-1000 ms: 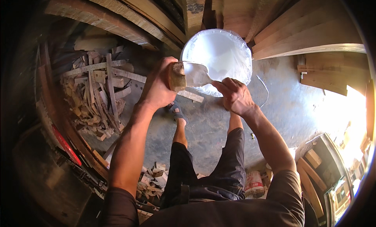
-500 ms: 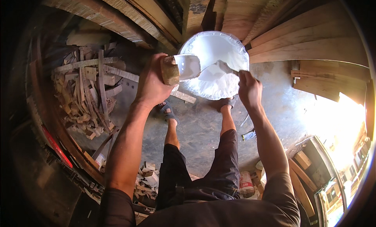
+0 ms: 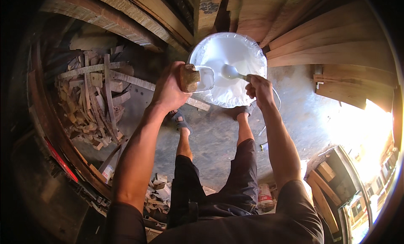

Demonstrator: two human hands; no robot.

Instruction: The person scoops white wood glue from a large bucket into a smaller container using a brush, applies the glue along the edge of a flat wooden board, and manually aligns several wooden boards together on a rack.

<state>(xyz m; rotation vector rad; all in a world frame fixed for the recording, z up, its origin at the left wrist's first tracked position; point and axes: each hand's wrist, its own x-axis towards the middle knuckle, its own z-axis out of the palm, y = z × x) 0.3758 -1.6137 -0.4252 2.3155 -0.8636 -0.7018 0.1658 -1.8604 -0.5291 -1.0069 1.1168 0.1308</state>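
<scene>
My left hand (image 3: 170, 87) is closed round a small container (image 3: 205, 78), pale and see-through with white stuff inside. A brown, worn, block-like piece (image 3: 190, 78) sits at its hand end; I cannot tell what it is. The container is held over the left part of a large round bucket (image 3: 229, 102), which is lined with clear crinkled plastic and holds smooth white stuff. My right hand (image 3: 260, 89) grips the handle of a spoon (image 3: 229, 71). Its rounded pale bowl hangs over the middle of the bucket, a little apart from the container.
Long boards (image 3: 332, 50) lean at the far right, and thick timbers (image 3: 113, 17) at the far left. Wood offcuts (image 3: 90, 101) are heaped on the left. My sandalled feet stand on the concrete floor (image 3: 210, 147) just before the bucket. A red-and-white tub (image 3: 265, 197) stands near my right leg.
The spoon has turned over, and its bowl now shows rounded and separate from the container. My left hand has shifted slightly right with the container. My right hand has moved a little left and down.
</scene>
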